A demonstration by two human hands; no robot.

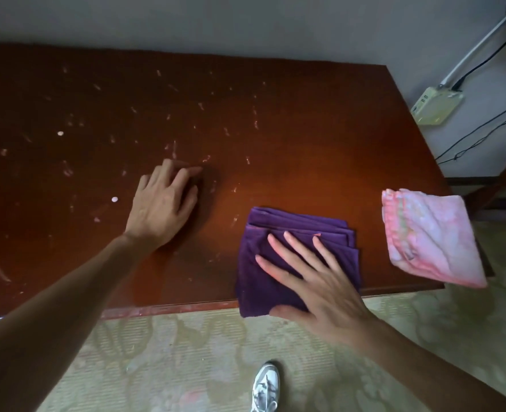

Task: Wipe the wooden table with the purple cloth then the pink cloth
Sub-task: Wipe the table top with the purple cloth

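Observation:
A folded purple cloth (278,230) lies at the front edge of the dark wooden table (290,138), overhanging it a little. My right hand (314,281) lies flat on the cloth with fingers spread and straight. My left hand (164,205) rests on the bare tabletop left of the cloth, its fingers bent with the tips on the wood. A folded pink cloth (430,236) sits at the table's right front corner, partly over the edge. Pale smears and crumbs speckle the left and middle of the tabletop.
The table stands against a grey wall. To its right, a pale wall box (436,107) with cables hangs on the wall. A patterned floor covering (186,352) lies below, with my white shoe (265,388) near the bottom edge.

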